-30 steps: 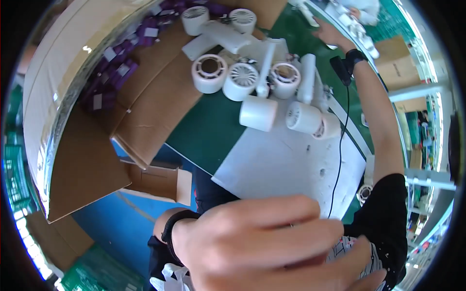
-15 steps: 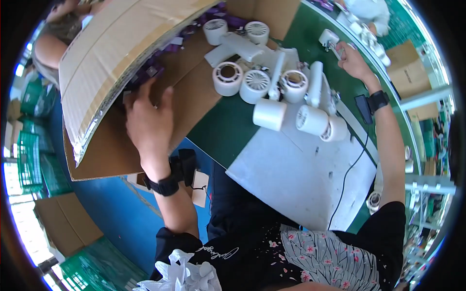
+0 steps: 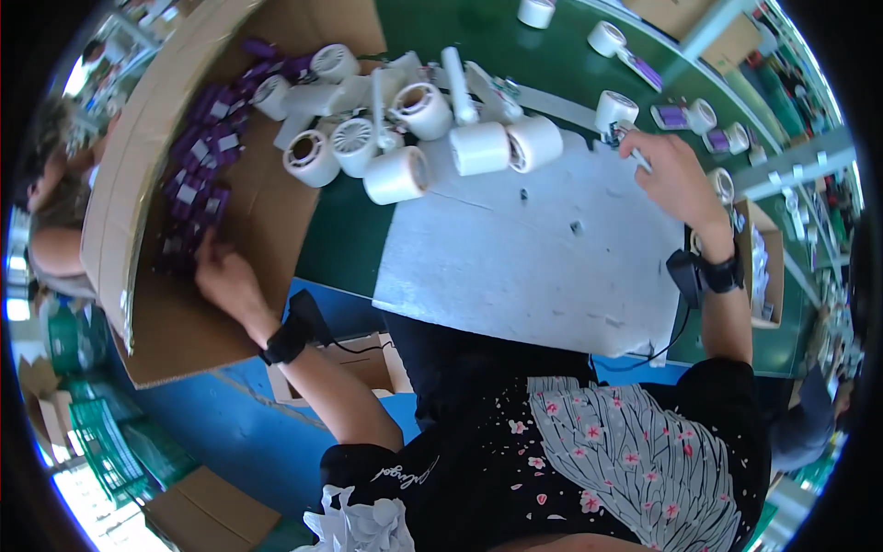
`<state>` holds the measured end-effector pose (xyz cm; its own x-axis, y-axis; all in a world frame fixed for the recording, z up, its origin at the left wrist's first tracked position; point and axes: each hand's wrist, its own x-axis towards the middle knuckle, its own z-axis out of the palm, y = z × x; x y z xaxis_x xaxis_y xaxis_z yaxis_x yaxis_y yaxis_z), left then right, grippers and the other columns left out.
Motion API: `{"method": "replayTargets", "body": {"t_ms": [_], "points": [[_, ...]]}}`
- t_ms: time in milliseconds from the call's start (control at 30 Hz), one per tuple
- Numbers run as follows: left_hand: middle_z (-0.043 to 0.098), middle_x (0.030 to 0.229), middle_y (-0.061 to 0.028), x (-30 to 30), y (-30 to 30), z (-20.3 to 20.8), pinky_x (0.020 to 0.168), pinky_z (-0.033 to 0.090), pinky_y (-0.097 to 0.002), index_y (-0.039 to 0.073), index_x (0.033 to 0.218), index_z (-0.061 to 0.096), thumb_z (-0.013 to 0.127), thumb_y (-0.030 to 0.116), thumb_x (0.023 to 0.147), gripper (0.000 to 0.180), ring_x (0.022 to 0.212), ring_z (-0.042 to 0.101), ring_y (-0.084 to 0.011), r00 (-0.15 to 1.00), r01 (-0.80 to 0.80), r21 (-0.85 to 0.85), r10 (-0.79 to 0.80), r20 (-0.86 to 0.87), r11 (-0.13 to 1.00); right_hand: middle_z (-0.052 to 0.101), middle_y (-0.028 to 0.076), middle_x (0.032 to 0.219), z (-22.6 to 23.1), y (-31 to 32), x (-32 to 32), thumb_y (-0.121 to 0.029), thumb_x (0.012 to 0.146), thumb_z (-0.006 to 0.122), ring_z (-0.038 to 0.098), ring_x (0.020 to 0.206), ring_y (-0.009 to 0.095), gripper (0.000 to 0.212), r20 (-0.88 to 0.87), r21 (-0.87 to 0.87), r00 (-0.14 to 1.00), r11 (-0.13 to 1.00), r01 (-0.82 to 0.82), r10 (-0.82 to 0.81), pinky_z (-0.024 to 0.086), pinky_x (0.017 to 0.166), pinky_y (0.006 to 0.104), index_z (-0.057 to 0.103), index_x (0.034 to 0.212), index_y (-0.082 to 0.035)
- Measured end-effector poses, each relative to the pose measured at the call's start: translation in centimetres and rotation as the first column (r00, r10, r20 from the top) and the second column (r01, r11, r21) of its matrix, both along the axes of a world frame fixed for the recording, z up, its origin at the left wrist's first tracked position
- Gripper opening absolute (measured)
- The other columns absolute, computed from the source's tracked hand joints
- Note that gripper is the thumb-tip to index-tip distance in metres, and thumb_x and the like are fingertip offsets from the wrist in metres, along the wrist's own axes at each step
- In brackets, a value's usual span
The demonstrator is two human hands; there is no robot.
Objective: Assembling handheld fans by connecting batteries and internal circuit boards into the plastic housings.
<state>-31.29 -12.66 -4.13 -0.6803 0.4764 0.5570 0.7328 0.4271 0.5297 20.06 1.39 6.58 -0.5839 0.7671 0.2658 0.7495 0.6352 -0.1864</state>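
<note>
At the left, my left hand reaches into the open cardboard box. Its fingers are drawn together at the lower edge of a heap of purple parts; what they pinch cannot be made out. On the right, my right hand is closed around the thin white handle of a handheld fan, whose white round head sticks out beyond the fingers. A pile of white fan heads with slotted ends and pale handles lies between my hands, at the far side of a grey board.
Fans with purple handles lie on the green table at the far right. A small carton of pale parts stands beyond my right forearm. Another open carton is below the table edge. A person sits behind the large box.
The view has swung to the right, so the pile and box appear farther left. My right hand has come nearer with the fan. My left hand's fingers have drawn together at the purple parts.
</note>
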Motion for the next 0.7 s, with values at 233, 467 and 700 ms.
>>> {"method": "replayTargets", "body": {"t_ms": [233,467,700], "points": [[0.065,0.083,-0.0116,11.2,-0.6,7.9,0.071,0.048,-0.0269,-0.003,0.109,0.068,0.044,0.002,0.093,0.028,0.075,0.060,-0.0171,0.983,0.090,0.552,-0.164,0.086,0.829,0.065,0.009,0.086,-1.7,-10.5,-0.2,-0.003,0.073,0.063,0.060,0.076,0.034,0.021,0.104,-0.144,0.987,0.981,0.133,-0.118,0.047,0.068,0.0396,0.059,0.093,-0.008],[0.067,0.086,-0.0140,24.8,1.5,11.5,0.068,0.050,-0.0302,-0.005,0.106,0.064,0.051,-0.004,0.086,0.025,0.075,0.063,-0.0223,0.170,0.826,0.554,-0.982,-0.080,0.098,0.063,0.008,0.102,-0.6,-10.4,-0.9,-0.013,0.073,0.079,0.062,0.080,0.020,0.048,-0.656,-0.106,0.751,0.994,0.009,-0.077,0.049,0.079,0.0307,0.058,0.115,-0.004],[0.065,0.089,-0.0122,33.0,8.0,8.4,0.071,0.051,-0.0336,0.003,0.116,0.057,0.074,0.010,0.079,0.041,0.077,0.065,-0.0234,-0.178,0.875,0.483,-0.940,0.291,-0.016,0.061,0.007,0.096,-3.4,-6.9,2.3,-0.017,0.079,0.077,0.057,0.079,0.016,0.038,-0.538,-0.357,0.813,0.934,0.020,-0.224,0.046,0.073,0.0272,0.058,0.107,-0.001]]}}
